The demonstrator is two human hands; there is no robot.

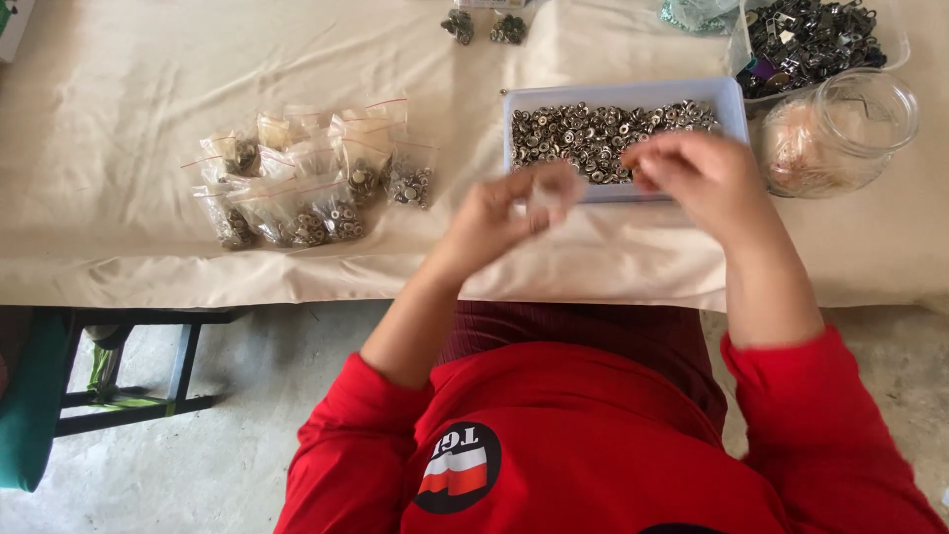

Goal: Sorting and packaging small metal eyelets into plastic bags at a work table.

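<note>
A: On the cloth-covered desk [148, 89], just past both hands — what's seen?

B: A pale blue tray [730, 99] filled w/ small metal snap buttons [593, 133]. Right hand [697, 173] is held over the tray's front edge, fingers pinched together; whether a button is caught in that grip can't be told, too blurred.

A: And the left hand [499, 213]?

B: Raised just in front of the tray, grip closed on a small clear plastic bag [549, 188], also blurred.

A: Anything beside them?

B: A pile of filled clear zip bags [306, 178] is laid well to the left. Right of the tray, a glass jar [840, 129] is seen, w/ a clear container of dark metal zipper pulls [806, 35] behind it. Red sleeves are worn.
</note>
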